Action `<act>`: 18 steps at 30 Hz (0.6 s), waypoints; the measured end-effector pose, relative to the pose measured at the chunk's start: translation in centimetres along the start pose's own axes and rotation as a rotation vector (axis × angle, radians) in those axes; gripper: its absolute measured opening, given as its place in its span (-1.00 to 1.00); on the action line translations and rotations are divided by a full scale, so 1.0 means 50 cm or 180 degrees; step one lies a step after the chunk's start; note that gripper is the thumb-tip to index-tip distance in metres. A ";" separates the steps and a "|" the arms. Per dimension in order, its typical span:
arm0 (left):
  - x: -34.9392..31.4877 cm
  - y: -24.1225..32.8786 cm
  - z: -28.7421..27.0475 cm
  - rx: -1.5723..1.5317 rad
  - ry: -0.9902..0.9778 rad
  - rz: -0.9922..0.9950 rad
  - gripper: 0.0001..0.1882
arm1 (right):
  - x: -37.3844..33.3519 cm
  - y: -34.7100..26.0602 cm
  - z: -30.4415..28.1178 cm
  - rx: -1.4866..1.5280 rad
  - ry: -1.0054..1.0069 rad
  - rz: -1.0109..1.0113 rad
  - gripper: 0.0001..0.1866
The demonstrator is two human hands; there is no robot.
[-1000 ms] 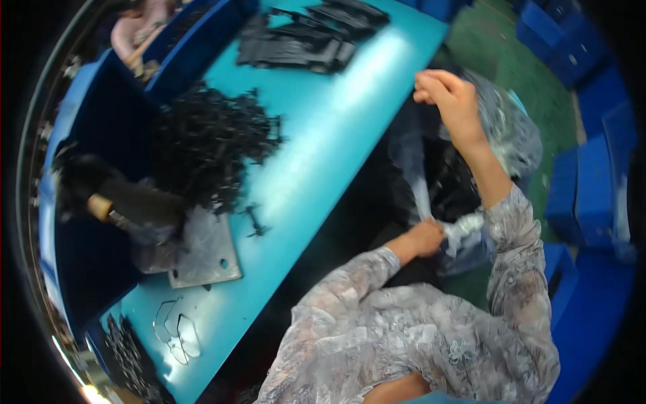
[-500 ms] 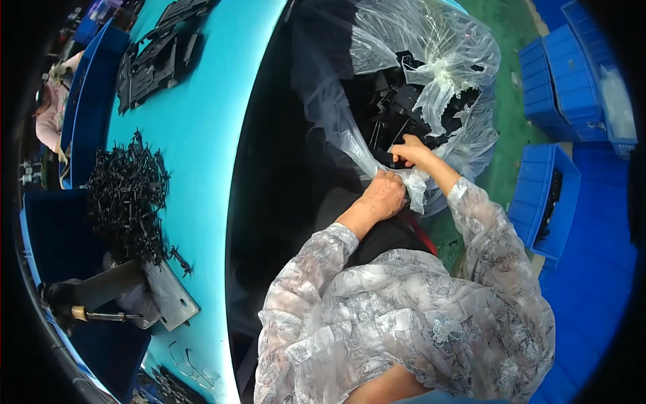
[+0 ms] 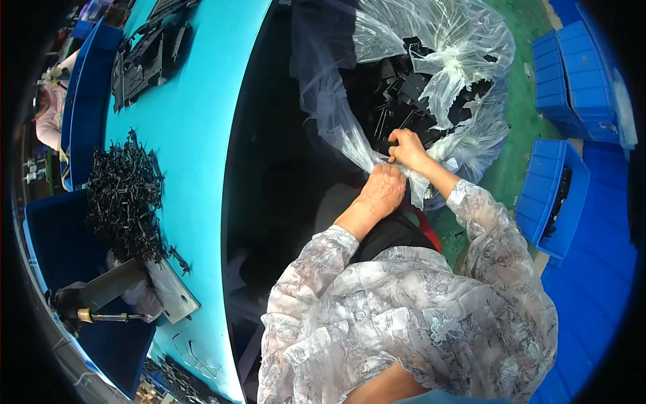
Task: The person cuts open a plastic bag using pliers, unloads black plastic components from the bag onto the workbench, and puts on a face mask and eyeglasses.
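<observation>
A large clear plastic bag [image 3: 431,74] full of black plastic parts [image 3: 397,94] lies on the green floor to the right of the turquoise table [image 3: 195,128]. My left hand [image 3: 381,192] and my right hand [image 3: 407,149] meet at the bag's near edge. Both pinch a twisted fold of the clear film. My sleeves are of a pale printed fabric.
A heap of small black parts [image 3: 124,195] lies on the table, with flat black pieces [image 3: 145,57] farther back. A metal fixture [image 3: 134,289] stands at the table's near left. Blue crates [image 3: 562,74] stand at the right on the floor, one [image 3: 552,192] holding black parts. Another person [image 3: 47,114] sits at far left.
My view has swung from the table toward the bag on the floor. My right hand came down from high up and joined my left hand on the bag's edge.
</observation>
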State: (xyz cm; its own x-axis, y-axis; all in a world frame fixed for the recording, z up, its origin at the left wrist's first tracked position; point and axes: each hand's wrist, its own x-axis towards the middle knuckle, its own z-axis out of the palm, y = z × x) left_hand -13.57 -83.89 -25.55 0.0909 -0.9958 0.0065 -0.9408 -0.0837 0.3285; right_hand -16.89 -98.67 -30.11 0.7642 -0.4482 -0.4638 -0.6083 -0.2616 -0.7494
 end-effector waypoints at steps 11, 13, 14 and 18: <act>-0.005 0.001 -0.001 0.0040 -0.0151 0.0031 -0.79 | 0.065 -0.060 0.050 -0.0486 0.1411 0.1078 0.08; -0.009 -0.003 -0.002 -0.0034 -0.0090 -0.0011 -0.79 | 0.041 -0.061 0.020 -0.0292 0.1155 0.1098 -0.06; -0.010 -0.004 -0.002 -0.0067 -0.0062 -0.0003 -0.79 | 0.033 -0.050 0.009 -0.0252 0.1293 0.1015 -0.22; -0.007 -0.001 -0.006 -0.0081 -0.0035 0.0020 -0.80 | 0.004 -0.030 -0.016 -0.0188 0.1577 0.0748 -0.34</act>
State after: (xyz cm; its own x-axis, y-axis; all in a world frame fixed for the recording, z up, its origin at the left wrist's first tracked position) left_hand -13.44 -83.52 -25.30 0.0813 -0.9967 -0.0018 -0.9327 -0.0768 0.3523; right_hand -15.98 -99.04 -28.69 0.4227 -0.8453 -0.3269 -0.7723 -0.1472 -0.6180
